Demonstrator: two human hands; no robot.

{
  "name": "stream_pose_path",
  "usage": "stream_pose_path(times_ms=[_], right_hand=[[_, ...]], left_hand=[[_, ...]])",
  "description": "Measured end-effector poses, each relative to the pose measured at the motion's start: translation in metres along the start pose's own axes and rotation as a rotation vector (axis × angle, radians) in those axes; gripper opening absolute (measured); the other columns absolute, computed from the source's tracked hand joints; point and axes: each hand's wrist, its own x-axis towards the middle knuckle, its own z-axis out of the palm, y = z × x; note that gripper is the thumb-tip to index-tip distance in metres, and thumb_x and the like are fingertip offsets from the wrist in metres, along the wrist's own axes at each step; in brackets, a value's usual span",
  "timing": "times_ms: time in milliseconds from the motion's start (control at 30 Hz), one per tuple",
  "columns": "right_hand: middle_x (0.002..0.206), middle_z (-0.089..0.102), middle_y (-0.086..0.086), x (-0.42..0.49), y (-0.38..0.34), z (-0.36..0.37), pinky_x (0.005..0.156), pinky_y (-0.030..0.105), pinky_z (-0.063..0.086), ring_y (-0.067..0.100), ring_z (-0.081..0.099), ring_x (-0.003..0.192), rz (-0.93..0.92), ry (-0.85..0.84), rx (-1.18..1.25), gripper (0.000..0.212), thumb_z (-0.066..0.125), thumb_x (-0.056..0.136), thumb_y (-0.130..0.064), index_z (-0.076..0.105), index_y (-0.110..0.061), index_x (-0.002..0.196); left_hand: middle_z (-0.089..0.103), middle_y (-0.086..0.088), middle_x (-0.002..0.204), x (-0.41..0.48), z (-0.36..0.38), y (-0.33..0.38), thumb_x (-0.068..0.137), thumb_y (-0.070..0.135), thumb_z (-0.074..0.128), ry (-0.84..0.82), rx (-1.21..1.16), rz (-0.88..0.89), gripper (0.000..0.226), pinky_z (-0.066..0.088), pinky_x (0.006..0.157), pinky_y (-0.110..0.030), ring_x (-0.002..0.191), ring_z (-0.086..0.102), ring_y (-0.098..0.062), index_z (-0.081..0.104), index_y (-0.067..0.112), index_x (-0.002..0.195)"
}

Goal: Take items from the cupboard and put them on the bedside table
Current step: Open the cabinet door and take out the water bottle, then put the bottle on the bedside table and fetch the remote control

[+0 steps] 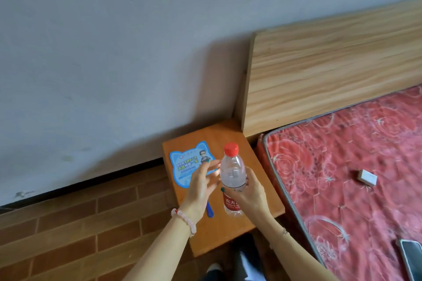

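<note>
One bottle (233,173) | gripped upright by right hand (250,193) | left hand (202,183) beside

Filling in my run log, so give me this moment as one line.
right hand: grips water bottle | left hand: fingers straight beside it | water bottle: upright over bedside table | fan: lying on table

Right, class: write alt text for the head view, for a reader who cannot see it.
A person's right hand grips a red-capped water bottle upright at a wooden bedside table, the left hand open beside it. A blue cat-eared fan lies on the table; a red mattress with a small white box and a phone lies to the right.
</note>
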Motion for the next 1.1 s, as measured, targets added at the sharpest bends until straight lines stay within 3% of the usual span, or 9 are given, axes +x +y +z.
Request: stream_pose_path(times_ms=[100, 200, 267, 433, 500, 667, 800, 967, 1100], right_hand=[[0.097, 0.065, -0.012, 0.046, 0.009, -0.003, 0.070, 0.025, 0.054, 0.003, 0.063, 0.085, 0.001, -0.039, -0.009, 0.055, 0.081, 0.064, -0.032, 0.049, -0.038, 0.109], [0.097, 0.065, -0.012, 0.091, 0.024, -0.007, 0.070, 0.025, 0.054, 0.005, 0.063, 0.086, 0.012, -0.085, -0.017, 0.057, 0.081, 0.064, -0.031, 0.050, -0.035, 0.112], [0.095, 0.065, -0.011, 0.119, 0.036, -0.011, 0.071, 0.032, 0.056, 0.008, 0.064, 0.084, 0.017, -0.096, -0.029, 0.056, 0.080, 0.063, -0.030, 0.051, -0.034, 0.112], [0.090, 0.065, -0.006, 0.169, 0.069, -0.017, 0.064, 0.047, 0.056, 0.017, 0.065, 0.074, 0.019, -0.141, -0.054, 0.055, 0.077, 0.063, -0.029, 0.049, -0.034, 0.110], [0.094, 0.063, -0.011, 0.180, 0.082, -0.017, 0.067, 0.044, 0.055, 0.013, 0.064, 0.081, 0.013, -0.136, -0.058, 0.057, 0.077, 0.061, -0.027, 0.048, -0.035, 0.110], [0.095, 0.058, -0.015, 0.193, 0.098, -0.016, 0.074, 0.033, 0.052, 0.002, 0.059, 0.085, -0.004, -0.126, -0.087, 0.055, 0.079, 0.065, -0.017, 0.048, -0.026, 0.110], [0.099, 0.058, -0.018, 0.191, 0.106, -0.020, 0.076, 0.027, 0.051, 0.000, 0.058, 0.090, -0.035, -0.152, -0.090, 0.059, 0.080, 0.067, -0.020, 0.047, -0.024, 0.115], [0.101, 0.057, -0.020, 0.185, 0.111, -0.022, 0.074, 0.019, 0.048, -0.003, 0.056, 0.091, -0.084, -0.164, -0.147, 0.059, 0.081, 0.066, -0.026, 0.046, -0.028, 0.113], [0.105, 0.056, -0.019, 0.177, 0.118, -0.027, 0.072, 0.015, 0.047, -0.006, 0.055, 0.093, -0.099, -0.146, -0.151, 0.062, 0.081, 0.066, -0.019, 0.045, -0.024, 0.116]], left_hand=[[0.064, 0.001, 0.110, 0.041, 0.012, -0.007, 0.098, 0.028, 0.039, 0.043, -0.011, 0.000, 0.030, 0.049, 0.084, -0.027, 0.107, 0.058, -0.013, 0.065, 0.013, 0.102], [0.064, -0.003, 0.114, 0.083, 0.022, -0.020, 0.098, 0.026, 0.041, 0.107, -0.053, -0.024, 0.032, 0.047, 0.095, -0.036, 0.111, 0.058, -0.017, 0.064, 0.008, 0.108], [0.065, -0.004, 0.114, 0.108, 0.026, -0.029, 0.098, 0.024, 0.041, 0.136, -0.077, -0.037, 0.031, 0.045, 0.098, -0.040, 0.111, 0.058, -0.018, 0.064, 0.006, 0.109], [0.070, 0.002, 0.101, 0.155, 0.036, -0.052, 0.099, 0.022, 0.038, 0.124, -0.084, -0.046, 0.032, 0.047, 0.095, -0.036, 0.104, 0.061, -0.014, 0.067, 0.009, 0.098], [0.070, 0.003, 0.097, 0.167, 0.038, -0.059, 0.099, 0.020, 0.038, 0.130, -0.044, -0.036, 0.032, 0.048, 0.094, -0.036, 0.100, 0.062, -0.013, 0.067, 0.009, 0.095], [0.065, 0.004, 0.110, 0.181, 0.025, -0.072, 0.088, 0.035, 0.044, 0.132, 0.347, 0.032, 0.029, 0.047, 0.090, -0.025, 0.104, 0.058, -0.008, 0.067, 0.019, 0.099], [0.059, 0.015, 0.109, 0.180, 0.004, -0.081, 0.094, 0.017, 0.045, 0.178, 0.664, 0.140, 0.021, 0.037, 0.083, -0.004, 0.100, 0.050, 0.013, 0.062, 0.026, 0.103], [0.054, 0.006, 0.126, 0.178, -0.017, -0.093, 0.092, 0.026, 0.045, 0.134, 1.070, 0.245, 0.033, 0.042, 0.099, -0.030, 0.120, 0.046, -0.009, 0.056, 0.019, 0.122], [0.057, -0.002, 0.125, 0.166, -0.015, -0.080, 0.091, 0.025, 0.046, 0.092, 1.332, 0.343, 0.036, 0.040, 0.097, -0.031, 0.119, 0.050, -0.019, 0.057, 0.012, 0.122]])
